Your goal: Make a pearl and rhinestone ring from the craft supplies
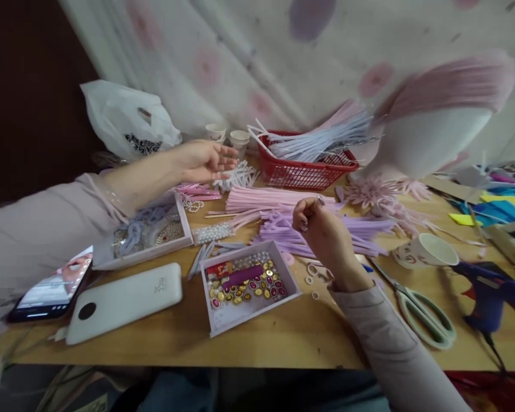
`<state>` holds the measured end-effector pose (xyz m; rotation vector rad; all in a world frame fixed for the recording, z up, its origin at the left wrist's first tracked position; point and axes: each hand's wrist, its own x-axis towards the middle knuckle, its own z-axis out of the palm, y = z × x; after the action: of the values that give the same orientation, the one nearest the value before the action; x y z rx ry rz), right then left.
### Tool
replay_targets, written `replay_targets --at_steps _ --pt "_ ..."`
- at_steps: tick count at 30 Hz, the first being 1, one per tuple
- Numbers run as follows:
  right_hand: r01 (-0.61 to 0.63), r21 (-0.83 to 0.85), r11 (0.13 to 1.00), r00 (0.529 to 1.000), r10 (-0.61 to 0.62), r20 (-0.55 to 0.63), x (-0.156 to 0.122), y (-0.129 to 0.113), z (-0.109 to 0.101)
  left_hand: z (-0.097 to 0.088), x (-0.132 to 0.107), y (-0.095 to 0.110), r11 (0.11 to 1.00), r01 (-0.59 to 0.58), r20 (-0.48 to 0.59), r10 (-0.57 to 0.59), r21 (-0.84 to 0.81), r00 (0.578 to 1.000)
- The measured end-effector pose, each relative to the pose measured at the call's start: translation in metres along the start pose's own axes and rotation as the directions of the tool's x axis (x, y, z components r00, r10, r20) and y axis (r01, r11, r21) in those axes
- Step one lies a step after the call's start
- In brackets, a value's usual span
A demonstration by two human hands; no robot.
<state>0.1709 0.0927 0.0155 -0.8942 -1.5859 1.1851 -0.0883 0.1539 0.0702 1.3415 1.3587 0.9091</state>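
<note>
My left hand [203, 161] hovers palm up above the table's back left, fingers stretched toward two small paper cups [228, 136], holding nothing. My right hand [321, 232] is curled in a loose fist over the purple pipe cleaners [360, 229], fingertips pinched on something too small to make out. In front of it sits a white tray [257, 312] of gold-rimmed gems with a purple bar. Pink pipe cleaners [261, 198] lie behind.
A second tray [111, 258] with chain links and pearls, a white power bank [124, 300] and a lit phone [51, 292] sit at left. A red basket [302, 171] of white sticks stands at the back. Scissors [420, 312], a paper cup [424, 252] and a blue glue gun [487, 294] lie right.
</note>
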Motion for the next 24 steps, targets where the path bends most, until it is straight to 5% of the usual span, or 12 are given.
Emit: replay_targets --at_steps 4,10,18,20,24 --pt "0.033 0.042 0.999 0.995 -0.028 -0.100 -0.005 0.020 -0.003 -0.004 -0.005 -0.001 0.981 0.078 0.113 -0.099 0.176 0.989" --pt "0.024 0.098 0.995 0.993 -0.012 -0.114 -0.012 0.025 -0.006 -0.028 0.000 0.021 0.931 0.006 0.156 -0.067 0.366 0.985" --pt "-0.012 0.186 0.983 0.991 0.036 -0.127 -0.018 0.034 -0.006 -0.005 0.008 0.026 0.945 -0.176 0.217 0.117 0.277 0.969" --pt "-0.009 0.169 0.986 0.990 0.032 -0.136 -0.021 0.036 -0.007 -0.002 0.014 0.021 0.880 -0.222 0.221 0.139 0.419 0.965" --pt "-0.059 0.196 0.979 0.995 0.073 -0.066 -0.028 0.037 -0.001 -0.001 0.025 0.011 0.558 -0.314 0.276 0.155 0.768 0.949"
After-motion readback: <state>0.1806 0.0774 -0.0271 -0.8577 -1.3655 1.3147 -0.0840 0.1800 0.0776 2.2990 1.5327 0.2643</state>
